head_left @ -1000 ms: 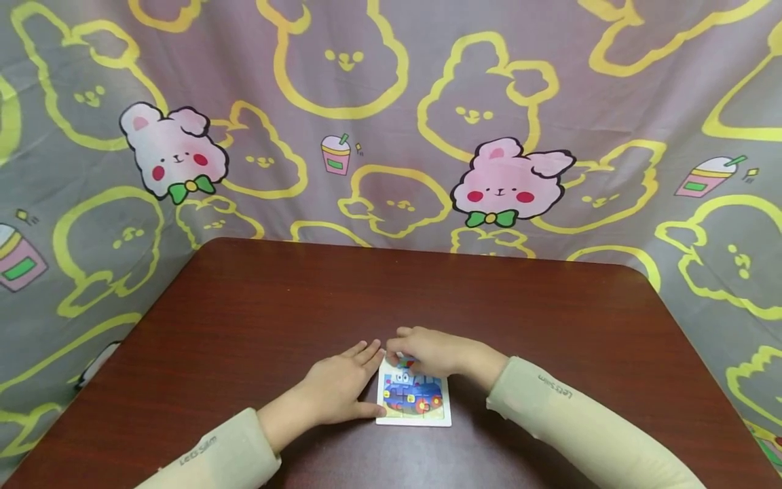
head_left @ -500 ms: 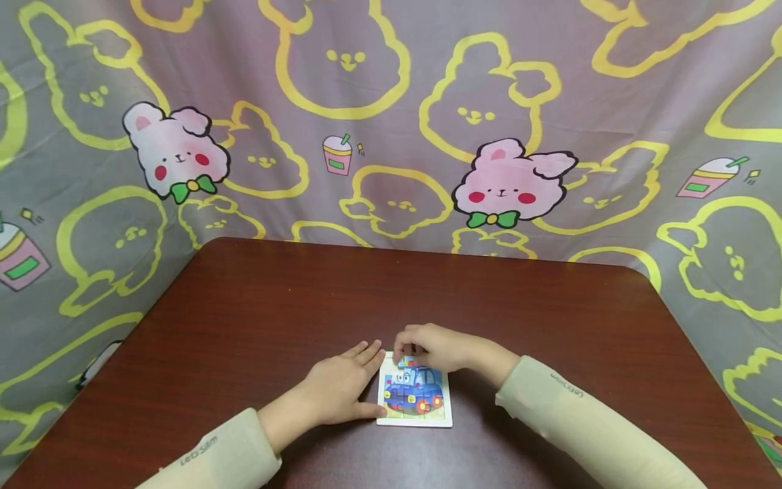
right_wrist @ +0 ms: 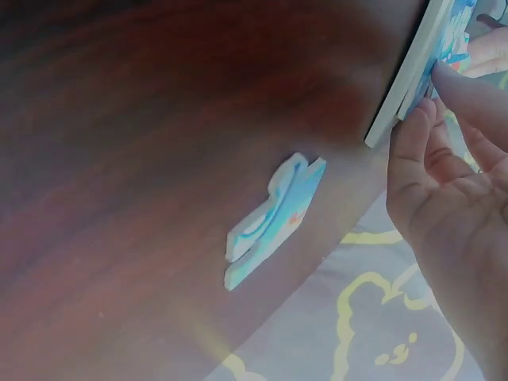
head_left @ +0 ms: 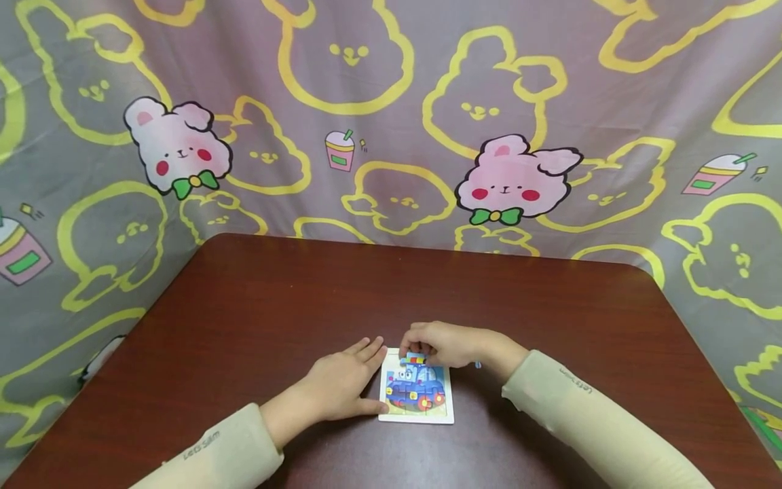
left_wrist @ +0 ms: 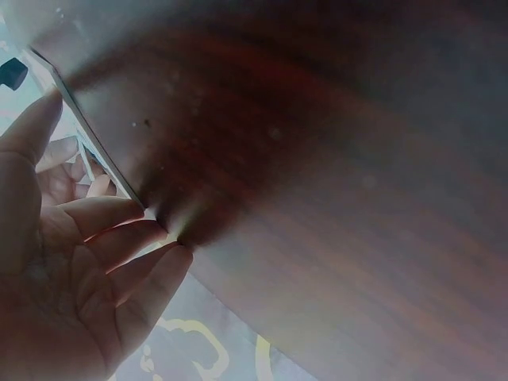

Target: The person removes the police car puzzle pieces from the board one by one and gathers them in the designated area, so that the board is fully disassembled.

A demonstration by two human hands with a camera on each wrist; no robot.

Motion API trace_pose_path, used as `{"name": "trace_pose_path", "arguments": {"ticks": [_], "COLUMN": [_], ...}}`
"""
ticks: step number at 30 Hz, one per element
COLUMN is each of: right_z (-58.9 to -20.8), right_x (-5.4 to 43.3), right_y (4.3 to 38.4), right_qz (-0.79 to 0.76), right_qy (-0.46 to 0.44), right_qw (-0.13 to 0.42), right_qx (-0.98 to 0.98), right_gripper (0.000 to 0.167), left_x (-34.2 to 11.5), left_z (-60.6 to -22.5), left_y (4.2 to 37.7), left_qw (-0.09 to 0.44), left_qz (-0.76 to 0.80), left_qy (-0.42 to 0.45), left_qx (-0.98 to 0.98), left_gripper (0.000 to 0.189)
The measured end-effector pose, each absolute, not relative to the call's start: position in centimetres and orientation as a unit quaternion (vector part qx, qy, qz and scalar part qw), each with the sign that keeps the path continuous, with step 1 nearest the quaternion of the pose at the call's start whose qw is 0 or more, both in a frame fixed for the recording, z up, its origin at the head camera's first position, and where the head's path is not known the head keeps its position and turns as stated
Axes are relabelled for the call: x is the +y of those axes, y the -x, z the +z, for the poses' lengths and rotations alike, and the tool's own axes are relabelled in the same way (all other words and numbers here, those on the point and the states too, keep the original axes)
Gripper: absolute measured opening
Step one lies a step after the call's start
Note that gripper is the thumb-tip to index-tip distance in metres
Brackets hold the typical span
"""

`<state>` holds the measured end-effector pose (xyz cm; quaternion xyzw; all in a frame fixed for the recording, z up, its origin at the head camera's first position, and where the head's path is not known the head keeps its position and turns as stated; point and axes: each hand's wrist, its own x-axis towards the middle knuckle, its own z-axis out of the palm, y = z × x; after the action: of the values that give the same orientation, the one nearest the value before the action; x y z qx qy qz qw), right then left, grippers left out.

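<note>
A white-framed jigsaw puzzle point(head_left: 415, 419) with a blue cartoon vehicle lies flat on the table. My left hand point(head_left: 336, 384) rests along its left edge, fingers extended and thumb near the lower left corner; in the left wrist view those fingertips point(left_wrist: 178, 248) touch the tabletop by the frame. At the top of the puzzle my right hand point(head_left: 449, 343) pinches a puzzle piece point(head_left: 415, 358) with red and yellow on light blue, partly hidden by the fingers. From the right wrist, thumb and fingers point(right_wrist: 410, 135) meet right at the frame's edge.
Loose light-blue puzzle pieces point(right_wrist: 278, 218) lie on the table beyond the right hand, mostly hidden by that wrist in the head view. The dark red-brown table point(head_left: 293, 292) ends at a patterned curtain point(head_left: 391, 122) behind and on both sides.
The right hand has shifted slightly right with the piece, showing more of its red and yellow part. A bit of light blue now shows beside the right wrist. The left hand stays in place.
</note>
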<state>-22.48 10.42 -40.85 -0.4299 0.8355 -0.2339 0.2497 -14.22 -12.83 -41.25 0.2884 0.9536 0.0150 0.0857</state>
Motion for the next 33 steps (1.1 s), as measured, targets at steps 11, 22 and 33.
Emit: {"name": "trace_pose_path", "arguments": {"ticks": [11, 22, 33], "right_z": [-41.1, -40.8, -39.4], "right_x": [11.1, 10.9, 11.6], "right_y": [22.4, 22.3, 22.1], "right_qz": [-0.272, -0.340, -0.371], "right_qy": [0.463, 0.432, 0.423], "right_qw": [0.195, 0.227, 0.221], "right_qx": [0.821, 0.804, 0.797], "right_gripper": [0.027, 0.020, 0.017], "left_x": [-12.8, -12.7, -12.7], "left_z": [-40.9, -41.0, -40.8], "left_y": [14.3, 14.2, 14.1], "left_qw": [0.082, 0.072, 0.074], "left_qz": [0.021, 0.022, 0.020], "left_qy": [-0.288, -0.296, -0.289], "left_qx": [0.954, 0.952, 0.954], "left_gripper": [0.092, 0.091, 0.091]}}
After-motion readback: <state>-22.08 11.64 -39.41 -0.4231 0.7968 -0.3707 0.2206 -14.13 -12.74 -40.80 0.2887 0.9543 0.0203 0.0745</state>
